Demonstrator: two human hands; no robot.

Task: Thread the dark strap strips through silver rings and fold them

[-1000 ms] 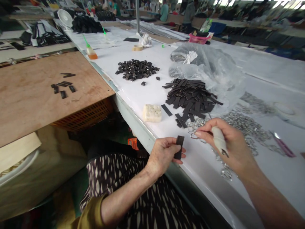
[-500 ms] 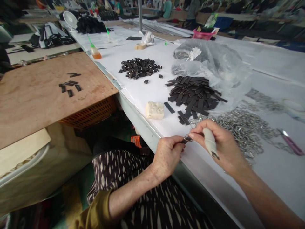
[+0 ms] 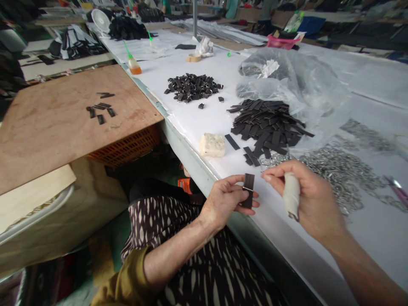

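Note:
My left hand (image 3: 223, 199) is closed on a dark strip (image 3: 249, 180), its thumb pressing the face and its fingers behind. A thin metal ring (image 3: 246, 189) crosses the strip about midway. To the right, apart from the strip, my right hand (image 3: 310, 197) is curled round a tool with a pale wrapped handle (image 3: 291, 193); its thumb and forefinger tips come close together. What the tool's working end looks like is hard to make out. Just beyond my hands lie a pile of dark strips (image 3: 264, 125) and a heap of metal rings (image 3: 338, 172).
A cream block (image 3: 212, 145) sits near the table edge. Farther back are a pile of ringed dark tabs (image 3: 193, 88), a plastic bag (image 3: 296, 80), a tape roll (image 3: 194, 58) and a glue bottle (image 3: 134, 66). A purple-handled tool (image 3: 398, 191) lies at right.
My hands have come apart: the right one has drawn off to the right with the tool. In my left hand the strip has turned upright, showing its flat face and the ring across it.

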